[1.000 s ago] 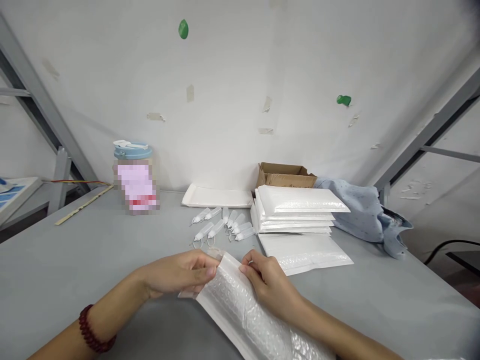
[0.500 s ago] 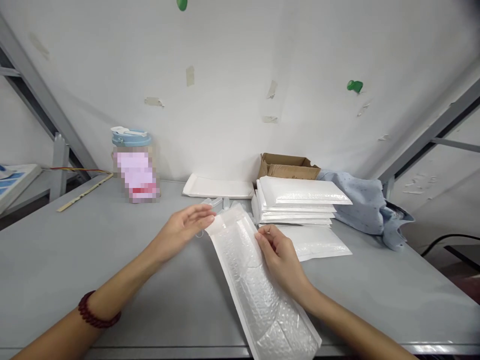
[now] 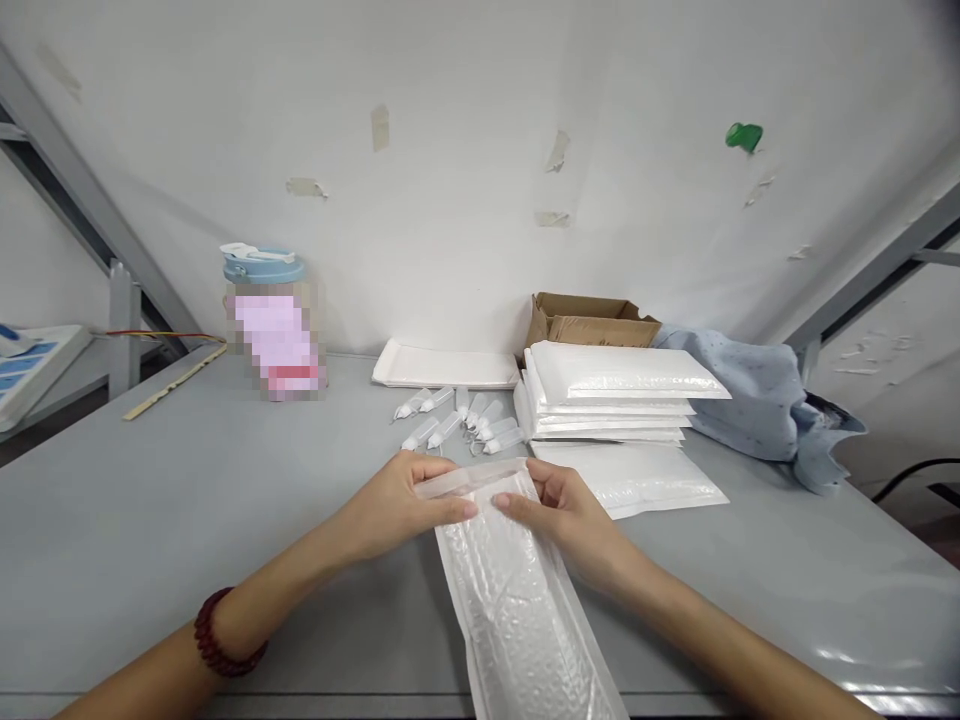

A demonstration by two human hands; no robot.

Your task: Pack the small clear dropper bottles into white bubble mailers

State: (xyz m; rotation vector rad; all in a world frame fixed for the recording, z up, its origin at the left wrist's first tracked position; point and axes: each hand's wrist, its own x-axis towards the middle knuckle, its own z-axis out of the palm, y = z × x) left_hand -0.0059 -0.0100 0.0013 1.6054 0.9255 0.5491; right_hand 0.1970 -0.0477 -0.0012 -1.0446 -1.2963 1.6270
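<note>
A white bubble mailer [image 3: 517, 610] hangs between my hands, its top end toward the wall and its lower end past the table's front edge. My left hand [image 3: 405, 505] pinches the top left corner, thumb in front and fingers behind. At the top right, my right hand [image 3: 574, 515] grips the same mailer with its thumb pressed on the front face. Just beyond the mailer's top edge lie several small clear plastic bottles [image 3: 446, 428] with pointed white caps. Whether anything is inside the mailer cannot be seen.
A stack of bubble mailers [image 3: 622, 375] stands at right, one mailer [image 3: 637, 475] lying in front. Behind are a flat white packet [image 3: 450, 365] and an open cardboard box [image 3: 592, 325]. Blue cloth [image 3: 750, 400] lies far right; a blue-lidded container [image 3: 262, 268] stands left.
My left hand has closed on the mailer's top left corner. My right hand has shifted up near the top edge. The mailer hangs straighter, and the small bottles behind now show.
</note>
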